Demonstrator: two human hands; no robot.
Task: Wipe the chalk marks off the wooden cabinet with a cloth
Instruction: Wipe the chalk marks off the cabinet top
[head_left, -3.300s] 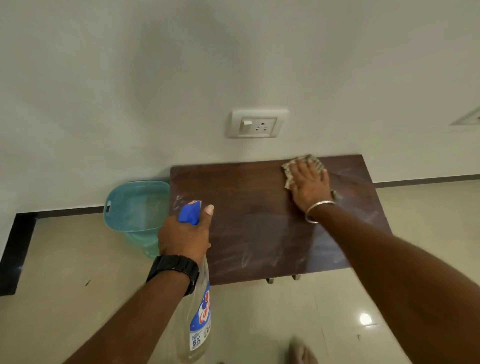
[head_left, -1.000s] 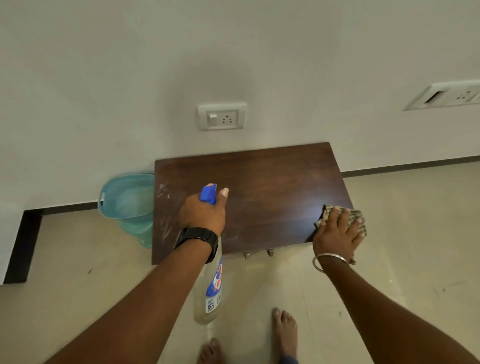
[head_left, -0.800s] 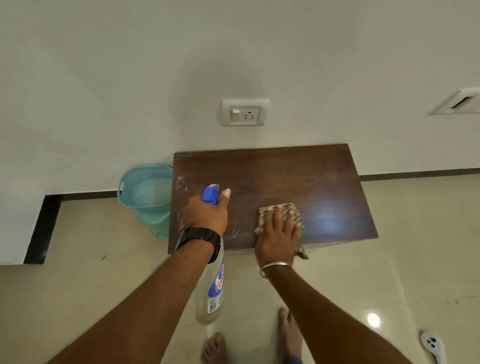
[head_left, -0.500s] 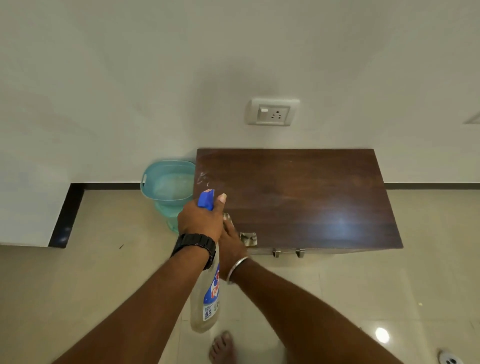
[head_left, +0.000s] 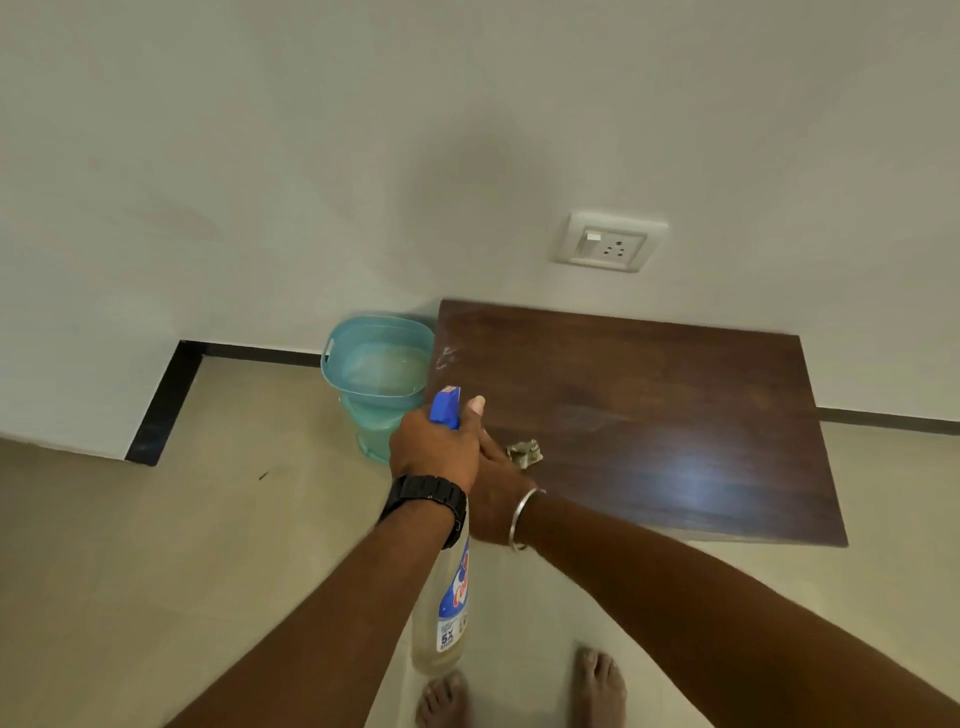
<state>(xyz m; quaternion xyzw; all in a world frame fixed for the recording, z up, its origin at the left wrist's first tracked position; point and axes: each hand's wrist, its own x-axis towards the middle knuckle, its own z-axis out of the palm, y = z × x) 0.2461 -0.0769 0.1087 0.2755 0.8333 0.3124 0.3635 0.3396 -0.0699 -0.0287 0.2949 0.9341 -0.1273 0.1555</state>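
— What's changing from a moment ago?
— The right hand (head_left: 496, 499) is now sliding the crumpled patterned cloth (head_left: 525, 451) along the front-left part of the dark brown wooden cabinet top (head_left: 649, 415), tucked behind the left hand (head_left: 434, 447); before, it was working over at the right edge.
— How is each hand gripping?
— The left one is wrapping closed around the neck of one clear plastic spray bottle with a blue trigger head (head_left: 445, 613). The right is pressing down on the cloth; how far its fingers are curling, I can't tell, they're hidden.
— Counting things?
— One flat rectangular cabinet top, glossy and catching a glare, with one white chalk smear (head_left: 445, 358) near its back-left corner. One translucent teal plastic bucket (head_left: 376, 374) standing just beside it. One white wall socket (head_left: 610, 243). Two bare feet (head_left: 597, 686) on the smooth beige tiles.
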